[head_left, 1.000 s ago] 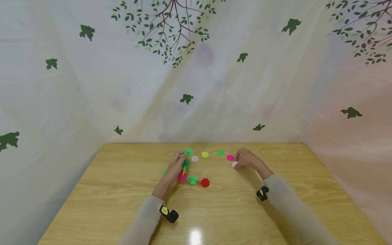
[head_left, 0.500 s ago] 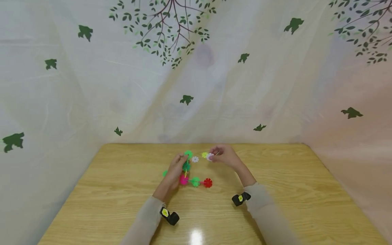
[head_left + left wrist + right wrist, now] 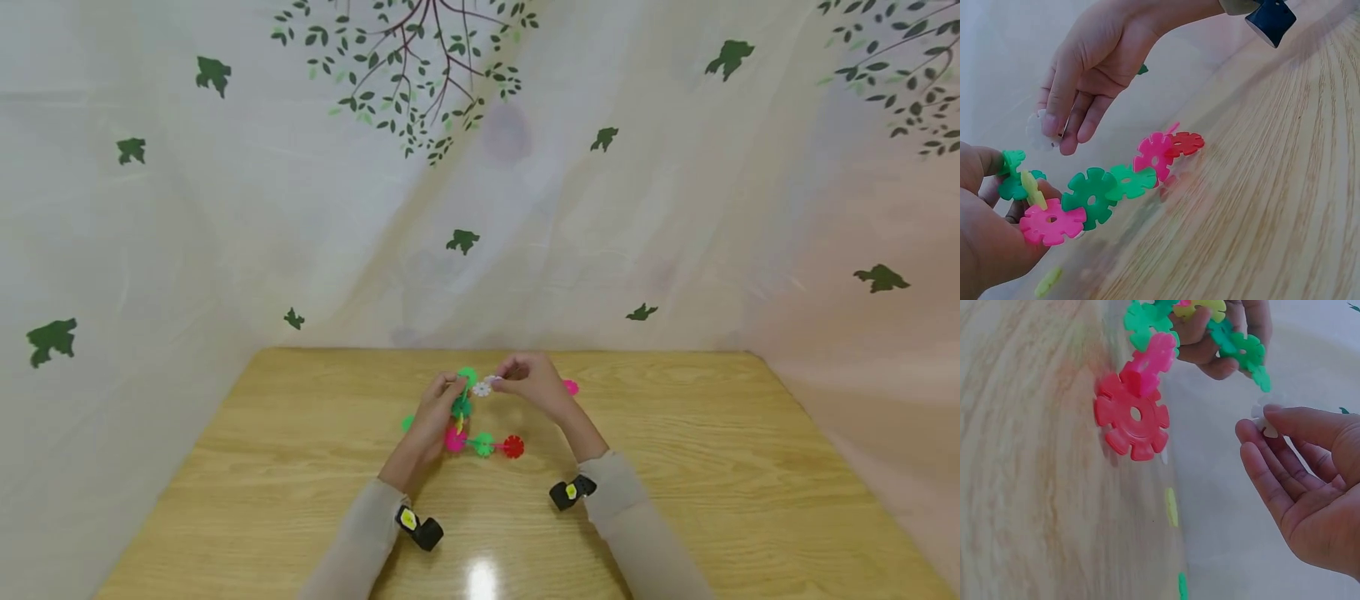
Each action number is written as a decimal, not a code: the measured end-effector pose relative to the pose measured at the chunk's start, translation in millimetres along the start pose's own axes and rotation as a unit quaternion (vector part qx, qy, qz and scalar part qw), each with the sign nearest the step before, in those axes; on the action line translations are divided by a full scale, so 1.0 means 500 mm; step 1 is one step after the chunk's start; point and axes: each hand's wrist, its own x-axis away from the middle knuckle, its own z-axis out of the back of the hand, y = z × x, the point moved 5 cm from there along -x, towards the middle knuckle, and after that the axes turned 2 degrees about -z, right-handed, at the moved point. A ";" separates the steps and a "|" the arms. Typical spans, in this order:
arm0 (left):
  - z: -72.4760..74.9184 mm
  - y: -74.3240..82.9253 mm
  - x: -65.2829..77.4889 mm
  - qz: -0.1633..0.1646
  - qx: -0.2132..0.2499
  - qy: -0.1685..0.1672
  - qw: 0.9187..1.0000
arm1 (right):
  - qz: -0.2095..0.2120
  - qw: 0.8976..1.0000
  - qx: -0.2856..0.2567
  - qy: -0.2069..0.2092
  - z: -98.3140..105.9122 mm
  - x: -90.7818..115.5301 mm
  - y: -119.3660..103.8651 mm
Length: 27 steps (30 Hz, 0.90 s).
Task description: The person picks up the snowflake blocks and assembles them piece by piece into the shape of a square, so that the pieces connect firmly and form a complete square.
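From here I see my left hand gripping the linked chain of snowflake discs, lifted so its top green disc faces across; the red end disc rests on the surface. My right hand pinches a white disc just beside it. A loose pink disc lies behind.

You had bright, even light; a lamp glared off the table near its front edge. Shadows were faint. Both wrist views blurred the wood grain, and the head view bent at its edges.
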 end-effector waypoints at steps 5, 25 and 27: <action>-0.008 0.000 0.000 0.003 -0.001 -0.004 1.000 | -0.003 1.000 -0.014 0.001 -0.002 0.006 0.001; -0.016 0.002 0.000 -0.012 0.004 -0.024 1.000 | 0.015 0.999 0.008 0.028 -0.007 0.005 -0.007; -0.016 0.001 0.003 -0.013 0.005 -0.026 1.000 | 0.012 0.999 0.010 0.032 -0.008 0.007 -0.006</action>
